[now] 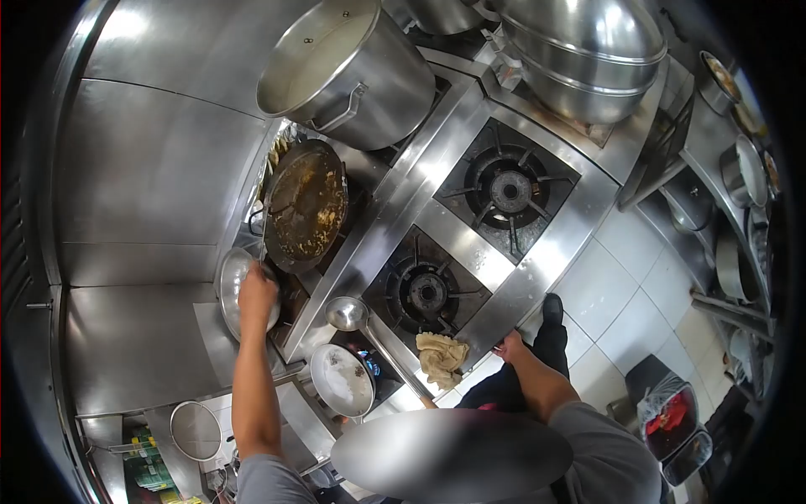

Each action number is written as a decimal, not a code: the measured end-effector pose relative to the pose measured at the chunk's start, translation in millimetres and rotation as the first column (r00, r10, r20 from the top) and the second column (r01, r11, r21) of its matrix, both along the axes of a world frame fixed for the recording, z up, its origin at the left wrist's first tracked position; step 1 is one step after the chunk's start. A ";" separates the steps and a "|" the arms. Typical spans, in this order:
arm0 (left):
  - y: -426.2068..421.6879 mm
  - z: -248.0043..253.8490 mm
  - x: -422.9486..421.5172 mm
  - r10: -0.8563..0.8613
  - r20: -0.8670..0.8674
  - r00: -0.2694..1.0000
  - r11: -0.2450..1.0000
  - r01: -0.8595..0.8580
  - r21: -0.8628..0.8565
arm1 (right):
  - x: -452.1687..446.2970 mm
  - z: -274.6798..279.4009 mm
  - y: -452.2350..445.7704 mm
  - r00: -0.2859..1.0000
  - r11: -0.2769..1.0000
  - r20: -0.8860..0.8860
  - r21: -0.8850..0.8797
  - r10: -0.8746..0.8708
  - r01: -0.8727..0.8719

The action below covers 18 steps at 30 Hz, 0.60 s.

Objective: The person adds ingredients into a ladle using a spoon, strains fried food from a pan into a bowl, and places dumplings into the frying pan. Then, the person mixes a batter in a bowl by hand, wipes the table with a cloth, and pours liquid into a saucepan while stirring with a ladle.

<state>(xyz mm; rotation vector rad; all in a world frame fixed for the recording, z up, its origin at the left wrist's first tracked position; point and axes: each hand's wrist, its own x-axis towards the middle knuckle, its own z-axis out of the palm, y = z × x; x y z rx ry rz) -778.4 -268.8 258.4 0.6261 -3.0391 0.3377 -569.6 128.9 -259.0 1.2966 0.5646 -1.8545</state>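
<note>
Bowl of shiny metal (228, 286) lies beneath the curled left hand (257, 292), though what it grips I cannot tell. Rightward come a food-flecked wok (307, 202), a ladle (347, 314), a crumpled cloth (442, 359) and the right hand (509, 345) by the stove's edge (525, 304), its hold unclear.
</note>
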 end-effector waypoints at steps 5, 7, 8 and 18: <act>36.0 8.5 31.1 0.076 0.089 0.993 0.981 -0.058 -0.184 | -5.8 -1.3 9.9 0.990 0.989 -0.031 -0.052 0.136 -0.137; 31.5 10.4 43.5 0.038 0.098 0.994 0.978 -0.017 -0.209 | -10.4 6.6 20.0 0.970 0.969 -0.032 -0.053 0.241 -0.242; 22.4 11.5 49.9 -0.009 0.062 0.998 0.979 0.021 -0.203 | -11.0 19.3 33.1 0.936 0.939 -0.076 -0.011 0.343 -0.345; -108.4 50.2 27.6 0.000 -0.196 0.981 0.999 -0.009 -0.047 | 23.1 24.5 250.1 0.823 0.763 -0.072 0.428 0.563 -0.485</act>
